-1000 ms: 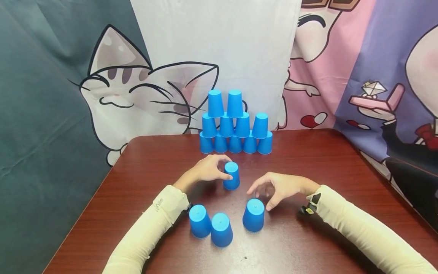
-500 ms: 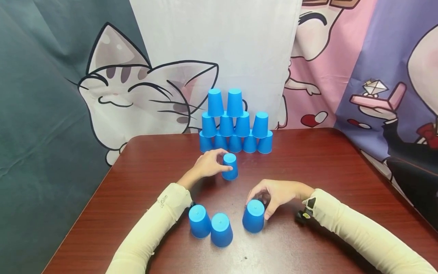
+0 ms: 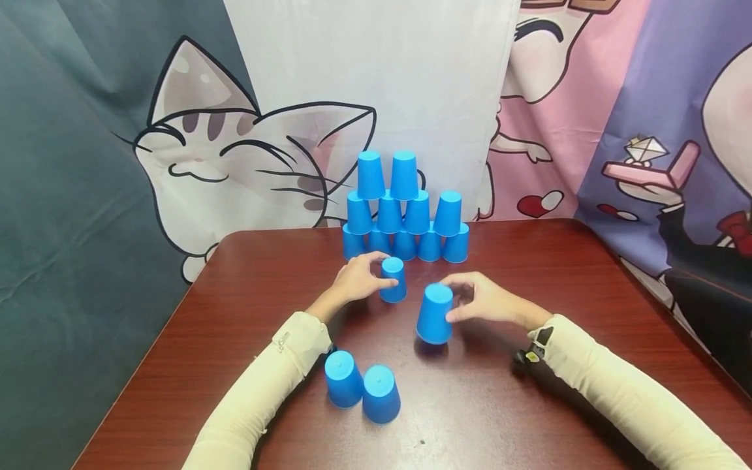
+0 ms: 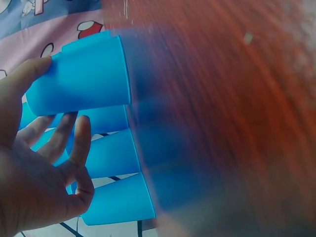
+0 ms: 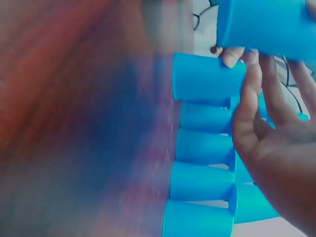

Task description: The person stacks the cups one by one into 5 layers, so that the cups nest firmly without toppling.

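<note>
My left hand point(image 3: 357, 279) pinches an upside-down blue cup point(image 3: 393, 281) between thumb and fingers, in front of the stacked cups. In the left wrist view the thumb presses the top side of this cup point(image 4: 84, 76), with fingers beneath it. My right hand point(image 3: 487, 301) grips a second blue cup point(image 3: 435, 314), also upside down and slightly tilted. A shadow under it shows that it is off the table. The right wrist view shows this cup point(image 5: 269, 27) only in part, cut by the frame edge.
Upside-down blue cups form a stack point(image 3: 403, 245) at the table's back: several below, several in the middle row with a gap, two on top. Two more cups point(image 3: 343, 380) stand side by side at the front of the brown table point(image 3: 505, 418). A printed cloth point(image 3: 376, 78) hangs behind.
My left hand has moved its cup away from me, toward the stack. The right hand has closed round the front right cup, lifted it and carried it forward.
</note>
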### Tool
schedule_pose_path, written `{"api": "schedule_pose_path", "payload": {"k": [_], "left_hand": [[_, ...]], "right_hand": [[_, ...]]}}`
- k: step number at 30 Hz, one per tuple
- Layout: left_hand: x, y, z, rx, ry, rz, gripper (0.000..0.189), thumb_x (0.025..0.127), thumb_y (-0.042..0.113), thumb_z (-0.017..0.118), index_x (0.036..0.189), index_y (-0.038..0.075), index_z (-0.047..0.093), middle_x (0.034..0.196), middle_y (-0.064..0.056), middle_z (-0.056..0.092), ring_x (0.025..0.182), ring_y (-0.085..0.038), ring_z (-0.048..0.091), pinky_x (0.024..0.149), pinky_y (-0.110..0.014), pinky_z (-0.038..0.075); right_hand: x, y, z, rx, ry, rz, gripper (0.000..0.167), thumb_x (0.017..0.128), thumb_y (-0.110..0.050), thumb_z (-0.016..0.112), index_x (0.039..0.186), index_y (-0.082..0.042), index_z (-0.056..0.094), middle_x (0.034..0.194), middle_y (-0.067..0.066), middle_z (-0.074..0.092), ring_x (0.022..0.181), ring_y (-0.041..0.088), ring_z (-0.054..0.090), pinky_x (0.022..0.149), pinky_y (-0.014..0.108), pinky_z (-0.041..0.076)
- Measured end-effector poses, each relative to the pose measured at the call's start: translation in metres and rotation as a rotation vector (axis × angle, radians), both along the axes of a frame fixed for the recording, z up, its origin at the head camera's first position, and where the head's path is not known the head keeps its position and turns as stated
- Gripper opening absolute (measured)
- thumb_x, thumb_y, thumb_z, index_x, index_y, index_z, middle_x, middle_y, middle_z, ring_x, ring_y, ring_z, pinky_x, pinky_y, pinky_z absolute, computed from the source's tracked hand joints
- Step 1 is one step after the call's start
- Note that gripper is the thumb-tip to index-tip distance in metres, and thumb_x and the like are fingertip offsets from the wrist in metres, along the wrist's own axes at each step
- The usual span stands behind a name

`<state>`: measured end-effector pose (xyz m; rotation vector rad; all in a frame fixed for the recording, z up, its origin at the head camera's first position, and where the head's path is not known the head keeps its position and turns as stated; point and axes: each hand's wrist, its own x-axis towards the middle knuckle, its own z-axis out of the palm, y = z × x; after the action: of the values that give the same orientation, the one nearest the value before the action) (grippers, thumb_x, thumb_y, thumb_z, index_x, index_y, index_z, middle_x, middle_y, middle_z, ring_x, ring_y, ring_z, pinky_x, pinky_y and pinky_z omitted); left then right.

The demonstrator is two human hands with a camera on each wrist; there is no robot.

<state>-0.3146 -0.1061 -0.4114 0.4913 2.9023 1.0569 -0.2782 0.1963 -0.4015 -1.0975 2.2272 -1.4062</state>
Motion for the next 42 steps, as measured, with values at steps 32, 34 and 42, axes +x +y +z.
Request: {"api": "schedule_pose_path", "payload": {"k": [32,34,42], "left_hand": [[-0.008,0.006,0.002,-0.09,-0.02,0.066,0.07,0.081,0.051,0.078,0.138,0.017,0.054,0.128,-0.005,0.063,0.118,-0.026,0.054,0.097,-0.054,0.043],[-0.008,0.006,0.002,-0.1,-0.023,0.069,0.07,0.081,0.051,0.078,0.139,0.017,0.054,0.128,-0.005,0.063,0.118,-0.026,0.054,0.097,-0.054,0.042],[-0.007,0.008,0.003,-0.109,-0.035,0.075,0.07,0.081,0.05,0.078,0.138,0.017,0.055,0.127,-0.005,0.063,0.117,-0.026,0.055,0.096,-0.053,0.043]], "right_hand": [[-0.072,-0.032,0.097,-0.163,0.19,-0.862,0.071,0.084,-0.057,0.071,0.133,-0.007,0.055,0.126,0.012,0.062,0.108,0.027,0.062,0.084,0.045,0.057],[-0.076,-0.034,0.101,-0.156,0.197,-0.873,0.072,0.084,-0.058,0.071,0.133,-0.008,0.056,0.126,0.011,0.062,0.108,0.026,0.062,0.086,0.045,0.056],[-0.093,-0.039,0.108,-0.133,0.206,-0.908,0.071,0.086,-0.056,0.07,0.137,-0.009,0.055,0.133,0.012,0.061,0.114,0.029,0.06,0.095,0.049,0.051]]}}
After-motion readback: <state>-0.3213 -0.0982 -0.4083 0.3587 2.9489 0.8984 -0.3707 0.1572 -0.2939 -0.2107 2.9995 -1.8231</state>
